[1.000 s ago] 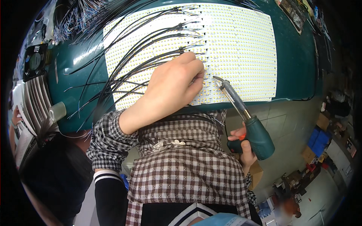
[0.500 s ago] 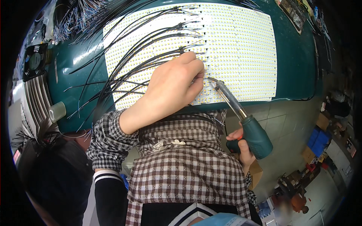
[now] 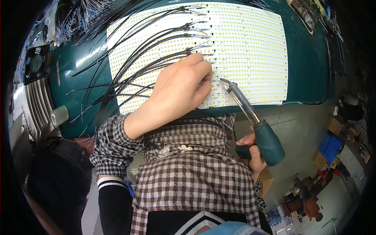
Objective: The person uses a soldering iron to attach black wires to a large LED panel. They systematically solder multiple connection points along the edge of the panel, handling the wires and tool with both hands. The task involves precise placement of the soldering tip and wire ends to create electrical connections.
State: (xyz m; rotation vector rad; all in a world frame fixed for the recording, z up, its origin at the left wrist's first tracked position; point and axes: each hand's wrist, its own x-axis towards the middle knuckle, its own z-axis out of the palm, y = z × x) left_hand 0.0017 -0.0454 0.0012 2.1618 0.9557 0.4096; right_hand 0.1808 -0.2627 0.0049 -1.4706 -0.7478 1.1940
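My left hand (image 3: 180, 84) rests over a white LED board (image 3: 250, 47) with rows of small yellow chips. Its thumb and fingers are pinched together near the board's middle seam; what lies between them is hidden. Black cables (image 3: 137, 55) with thin bared ends run across the board's left half, and some pass under this hand. My right hand (image 3: 254, 156) is closed round the handle of a soldering gun (image 3: 268, 143) with a dark green body and a metal barrel. The gun's bent tip is just right of my left fingertips, over the seam; I cannot tell whether it touches.
A dark green mat (image 3: 309, 78) lies under the board. At the left are a bundle of wires (image 3: 84, 19), a black fan (image 3: 36, 64), a roll of clear tape (image 3: 59, 116) and a grey pleated stack (image 3: 37, 105). Far right, a person (image 3: 311, 207) sits across the floor.
The soldering gun has shifted slightly right, its tip drawing a little away from my left fingertips. My left hand has stayed in place.
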